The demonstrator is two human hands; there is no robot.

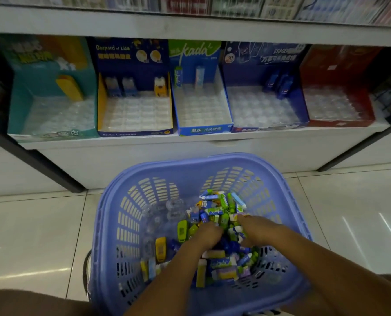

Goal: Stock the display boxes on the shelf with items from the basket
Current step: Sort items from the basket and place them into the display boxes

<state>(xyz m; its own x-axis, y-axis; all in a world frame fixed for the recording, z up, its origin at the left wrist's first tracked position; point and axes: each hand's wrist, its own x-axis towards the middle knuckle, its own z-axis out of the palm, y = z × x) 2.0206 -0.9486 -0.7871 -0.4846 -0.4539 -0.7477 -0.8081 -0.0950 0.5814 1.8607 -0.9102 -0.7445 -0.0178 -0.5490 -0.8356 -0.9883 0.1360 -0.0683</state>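
Both my hands are down in the lilac plastic basket (190,163), which sits on the floor tiles just below the shelf (121,144). My left hand (207,233) digs into the heap of small boxed erasers (222,206) with its fingers buried, so I cannot tell whether it has closed on one. My right hand (262,231) lies flatter on the pile, and its hold is just as unclear.

The job here is sorting, I think. I should pick one print at a time, say the green-and-blue sleeves for the kada display box (203,130), and pinch each by its long sides so it goes upright into a pocket. The sleeves look glossy and slick and are likely to slide. The boxes' clear moulded trays look thin and dimpled. The basket walls are slotted.
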